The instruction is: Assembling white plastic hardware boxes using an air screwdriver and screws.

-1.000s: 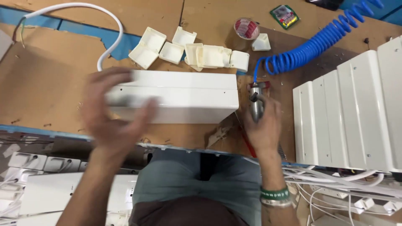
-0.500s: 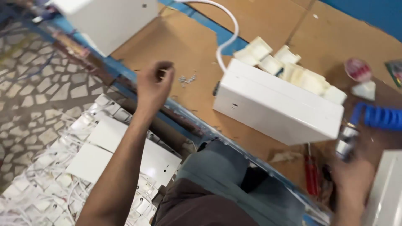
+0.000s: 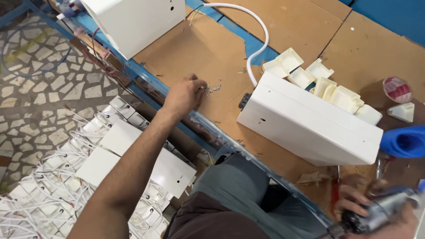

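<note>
My left hand reaches out over the cardboard-covered bench and pinches at a small pile of screws; its fingertips touch the nearest ones. A long white metal box lies on the bench to the right of the screws. My right hand is at the bottom right, closed around a grey pneumatic screwdriver with a blue coiled air hose above it.
Several cream plastic caps lie behind the box. A white cable curves across the bench. Another white box stands at the top left. A tape roll sits at right. White housings with wires are piled on the floor.
My left hand left the white box, swung to the left and came down on the screws. The view turned left. My right hand keeps hold of the screwdriver.
</note>
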